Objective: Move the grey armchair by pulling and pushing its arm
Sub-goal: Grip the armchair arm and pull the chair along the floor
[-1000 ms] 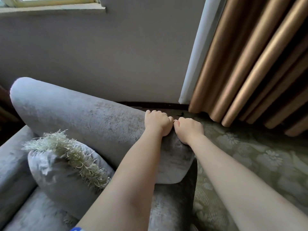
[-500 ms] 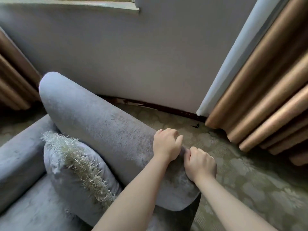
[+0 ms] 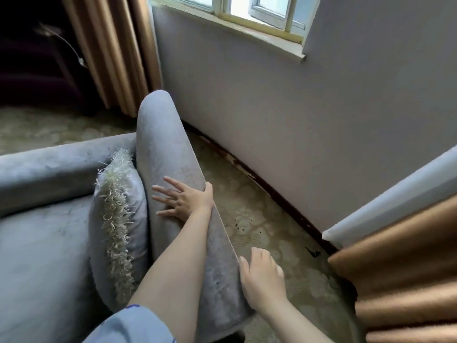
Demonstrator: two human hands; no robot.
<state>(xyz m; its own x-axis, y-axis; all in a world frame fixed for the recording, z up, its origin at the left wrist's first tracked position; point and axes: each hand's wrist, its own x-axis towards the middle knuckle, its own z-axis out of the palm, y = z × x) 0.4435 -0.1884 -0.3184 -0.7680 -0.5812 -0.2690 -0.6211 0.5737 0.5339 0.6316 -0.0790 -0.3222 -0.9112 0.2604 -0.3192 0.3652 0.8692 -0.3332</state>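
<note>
The grey armchair's right arm (image 3: 170, 154) runs from the lower middle up to the centre, angled away from the wall. My left hand (image 3: 184, 200) lies flat on top of the arm, fingers straight and spread, thumb hooked over its outer edge. Nearer the arm's front end, my right hand (image 3: 262, 277) sits at the outer edge. Its thumb touches the edge and its fingers hang loosely bent beside the arm. The seat (image 3: 37, 256) and back (image 3: 49, 167) fill the left.
A grey cushion with a cream fringe (image 3: 116, 219) leans against the arm's inner side. A grey wall (image 3: 296, 125) under a window runs close on the right, with patterned carpet (image 3: 249, 219) between. Brown curtains (image 3: 405, 280) hang at the lower right, and another brown curtain (image 3: 111, 50) at the upper left.
Both hands have let go of their fist grip on the arm's end. The left hand now lies spread further up the arm. The chair has swung, widening the gap to the wall.
</note>
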